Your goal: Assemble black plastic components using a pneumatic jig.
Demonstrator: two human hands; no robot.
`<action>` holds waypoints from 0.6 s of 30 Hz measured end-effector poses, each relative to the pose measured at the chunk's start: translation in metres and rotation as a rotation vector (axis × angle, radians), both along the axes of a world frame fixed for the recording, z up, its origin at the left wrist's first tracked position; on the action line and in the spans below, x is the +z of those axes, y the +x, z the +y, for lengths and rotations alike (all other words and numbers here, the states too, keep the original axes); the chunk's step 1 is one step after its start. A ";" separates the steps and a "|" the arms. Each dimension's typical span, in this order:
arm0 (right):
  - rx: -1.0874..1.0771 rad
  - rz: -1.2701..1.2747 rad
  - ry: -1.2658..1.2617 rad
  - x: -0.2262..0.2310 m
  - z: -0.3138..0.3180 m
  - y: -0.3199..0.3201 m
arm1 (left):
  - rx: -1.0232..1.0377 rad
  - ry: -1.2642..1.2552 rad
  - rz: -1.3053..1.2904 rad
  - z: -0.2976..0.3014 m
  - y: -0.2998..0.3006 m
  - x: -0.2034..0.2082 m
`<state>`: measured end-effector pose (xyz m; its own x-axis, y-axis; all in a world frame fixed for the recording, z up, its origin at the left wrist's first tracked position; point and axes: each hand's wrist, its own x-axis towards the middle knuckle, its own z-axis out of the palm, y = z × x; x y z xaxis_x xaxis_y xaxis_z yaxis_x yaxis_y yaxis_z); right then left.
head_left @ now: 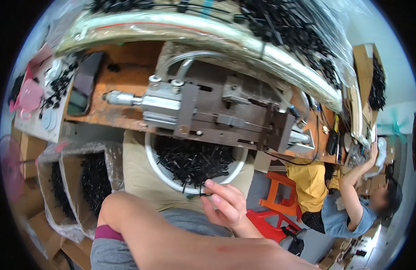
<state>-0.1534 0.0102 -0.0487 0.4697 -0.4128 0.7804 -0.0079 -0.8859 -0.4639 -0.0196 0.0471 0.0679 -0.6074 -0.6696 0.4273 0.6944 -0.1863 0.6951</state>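
Note:
My right hand (pixel 225 203) is in front of the basket's near rim, thumb and fingertips closed on a small thin black part (pixel 204 194). Under it, a round white basket (pixel 149 155) rests between my legs, full of loose black thin parts (pixel 194 162). My left forearm (pixel 185 240) crosses in front of my body toward the lower right, passing over my right forearm. Its hand lies outside the picture. Beyond the basket, a bench fixture (pixel 217 114) with a silver pneumatic cylinder (pixel 161 108) and clear hoses is mounted at the table edge.
Plastic-lined cartons (pixel 84 180) of black parts stand at left. A phone-like dark slab (pixel 85 83) lies on the wooden bench (pixel 120 105). More black parts (pixel 289 27) heap behind the fixture. At right, a person (pixel 347 207) sits near orange (pixel 280 193) and red stools (pixel 273 225).

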 end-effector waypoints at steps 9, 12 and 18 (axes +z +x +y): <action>0.015 0.063 0.021 0.005 -0.002 -0.010 | -0.035 0.054 -0.061 -0.009 0.017 -0.013; -0.001 -0.024 0.009 0.001 -0.003 -0.007 | -0.021 0.073 -0.068 -0.009 0.019 -0.014; -0.005 -0.099 0.010 -0.001 -0.003 0.000 | 0.010 0.097 -0.066 -0.007 0.022 -0.014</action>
<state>-0.1539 0.0074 -0.0500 0.3882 -0.4230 0.8188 0.0338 -0.8813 -0.4713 0.0023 0.0397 0.0544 -0.6250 -0.7124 0.3192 0.6497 -0.2481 0.7186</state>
